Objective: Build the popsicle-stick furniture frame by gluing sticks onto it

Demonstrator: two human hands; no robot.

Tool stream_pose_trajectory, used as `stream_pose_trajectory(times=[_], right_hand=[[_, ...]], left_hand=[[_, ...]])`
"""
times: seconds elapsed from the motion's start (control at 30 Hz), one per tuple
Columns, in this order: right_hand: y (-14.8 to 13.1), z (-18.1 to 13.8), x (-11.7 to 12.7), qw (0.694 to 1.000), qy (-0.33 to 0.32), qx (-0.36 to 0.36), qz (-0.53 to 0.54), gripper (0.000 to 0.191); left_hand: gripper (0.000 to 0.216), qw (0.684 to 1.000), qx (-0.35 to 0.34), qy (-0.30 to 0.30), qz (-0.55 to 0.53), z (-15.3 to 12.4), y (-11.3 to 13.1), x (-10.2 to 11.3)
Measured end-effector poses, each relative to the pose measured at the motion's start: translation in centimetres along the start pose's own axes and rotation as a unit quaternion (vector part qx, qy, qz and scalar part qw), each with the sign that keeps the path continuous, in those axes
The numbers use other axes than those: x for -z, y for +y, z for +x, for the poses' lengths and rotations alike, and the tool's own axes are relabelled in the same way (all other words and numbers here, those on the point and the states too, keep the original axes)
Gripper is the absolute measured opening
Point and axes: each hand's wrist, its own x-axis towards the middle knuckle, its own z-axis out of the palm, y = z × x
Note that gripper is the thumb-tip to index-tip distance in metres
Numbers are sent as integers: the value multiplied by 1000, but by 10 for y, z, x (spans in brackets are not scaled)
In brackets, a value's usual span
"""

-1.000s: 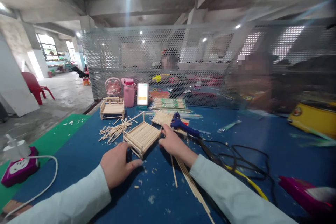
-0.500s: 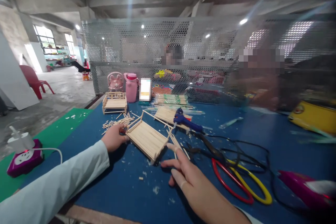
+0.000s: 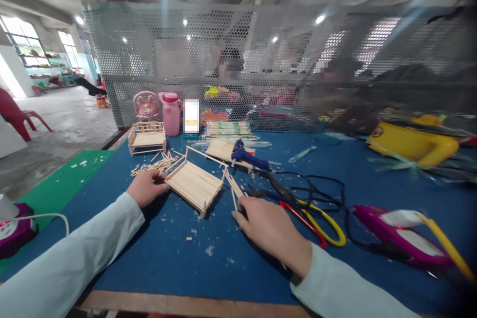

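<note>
Left hand: I have my left hand (image 3: pixel 146 189) on the near-left side of the stick frame (image 3: pixel 194 185), thumb and curled fingers grasping its corner.
Right hand: My right hand (image 3: pixel 274 231) lies low over the table (image 3: pixel 167 268), fingers bent, their tips at the loose long sticks (image 3: pixel 233 185); I cannot tell whether they are pinching any.
Stick frame: I see it on the table between my hands, flat-bedded, with posts at its corners and a thin rail along the far side. The right hand is apart from it.
Short sticks: A loose heap of short sticks (image 3: pixel 158 165) lies just beyond my left hand.
Second piece: Behind that heap I make out a small wooden bench (image 3: pixel 147 139), standing upright.
Glue gun: The blue glue gun (image 3: pixel 249 155) rests by a flat stick panel (image 3: pixel 219 151), beyond the frame.
Hand tool: To the right of my right hand I see a hand tool (image 3: pixel 326 226) with one red handle and one yellow.
Back row: A pink jug (image 3: pixel 171 117) and a lit phone (image 3: pixel 192 117) stand before the mesh screen (image 3: pixel 156 59), beside wrapped stick bundles (image 3: pixel 228 129).
Far right: I have a yellow container (image 3: pixel 410 141) and a purple power strip (image 3: pixel 402 233) in view.
</note>
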Motion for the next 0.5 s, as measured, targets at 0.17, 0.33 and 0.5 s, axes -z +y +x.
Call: stream_pose_trajectory(times=[0.17, 0.33, 0.5], right_hand=[[12, 9, 6, 999, -22, -18, 32, 17], [7, -8, 30, 946, -25, -36, 322, 20], [-23, -14, 42, 860, -34, 44, 507, 20]], left_hand=[[11, 988, -52, 110, 98, -32, 23, 11], [28, 985, -82, 9, -153, -62, 66, 1], [29, 943, -30, -147, -297, -61, 111, -4]])
